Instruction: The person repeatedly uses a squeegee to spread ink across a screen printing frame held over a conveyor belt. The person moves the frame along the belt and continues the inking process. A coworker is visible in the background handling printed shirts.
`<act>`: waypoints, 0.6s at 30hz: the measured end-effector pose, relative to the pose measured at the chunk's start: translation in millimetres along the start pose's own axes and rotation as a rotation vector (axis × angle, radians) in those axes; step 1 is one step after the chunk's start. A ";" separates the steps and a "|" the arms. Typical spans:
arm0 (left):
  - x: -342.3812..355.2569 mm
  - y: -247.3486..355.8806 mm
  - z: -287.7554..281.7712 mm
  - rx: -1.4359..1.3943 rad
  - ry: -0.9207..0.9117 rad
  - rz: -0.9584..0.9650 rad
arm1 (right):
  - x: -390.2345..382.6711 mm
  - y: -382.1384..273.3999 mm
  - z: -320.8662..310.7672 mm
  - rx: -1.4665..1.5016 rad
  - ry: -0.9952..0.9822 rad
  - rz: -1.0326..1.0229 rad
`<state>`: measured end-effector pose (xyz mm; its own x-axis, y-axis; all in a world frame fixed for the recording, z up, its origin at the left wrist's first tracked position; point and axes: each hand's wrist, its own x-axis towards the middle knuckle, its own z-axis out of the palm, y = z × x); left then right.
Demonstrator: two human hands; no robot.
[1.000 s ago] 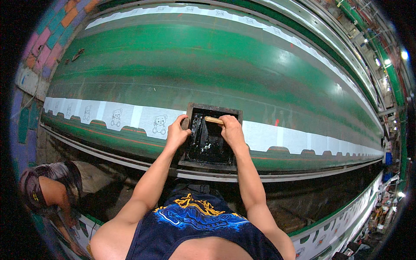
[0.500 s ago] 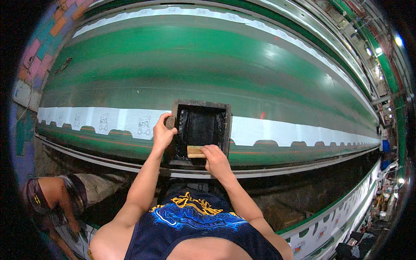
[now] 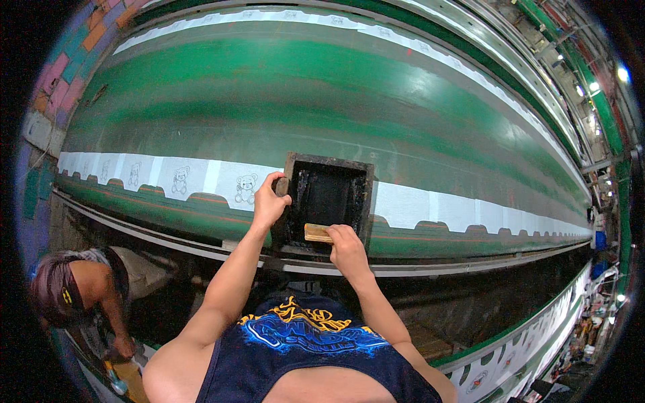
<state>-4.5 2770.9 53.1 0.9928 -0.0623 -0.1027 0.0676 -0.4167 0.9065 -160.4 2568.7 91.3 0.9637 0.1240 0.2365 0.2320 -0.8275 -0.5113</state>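
A dark screen-printing frame point(image 3: 329, 191) with black ink on its inner walls lies across the near strip of white cut pieces point(image 3: 430, 208). My left hand point(image 3: 271, 201) is closed round a block handle point(image 3: 282, 187) on the frame's left side. At the frame's near end, my right hand point(image 3: 348, 247) grips a flat yellowish squeegee point(image 3: 317, 232) by its right end. Left of the frame, the white pieces carry outlined bear prints point(image 3: 246, 188); those to the right of it look plain. Whatever lies directly under the frame is hidden.
The long green table point(image 3: 255, 74) runs left to right, with a second white strip point(image 3: 322, 18) along its far edge. A pale rail point(image 3: 416, 270) follows the near edge. At lower left another person point(image 3: 87, 289) bends over. Another printed surface point(image 3: 497, 366) stands at lower right.
In the picture, the frame, both hands and the squeegee sit slightly farther right, as does the bear print beside them. The other person's hand now shows near a yellowish item.
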 end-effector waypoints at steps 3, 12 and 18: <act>-2.1 7.8 3.3 0.056 0.006 -0.025 | -5.0 9.3 0.6 0.030 0.002 -0.015; 3.9 -2.1 7.2 0.102 -0.015 -0.055 | 22.5 22.6 -15.5 0.145 0.003 -0.056; 5.9 3.6 9.6 0.142 -0.030 -0.049 | 110.9 70.4 -8.2 0.056 0.138 -0.027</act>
<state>0.7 2760.3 51.8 0.9851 -0.0649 -0.1592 0.0988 -0.5440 0.8332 -38.2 2519.6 88.3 0.9305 0.0662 0.3602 0.2684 -0.7925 -0.5476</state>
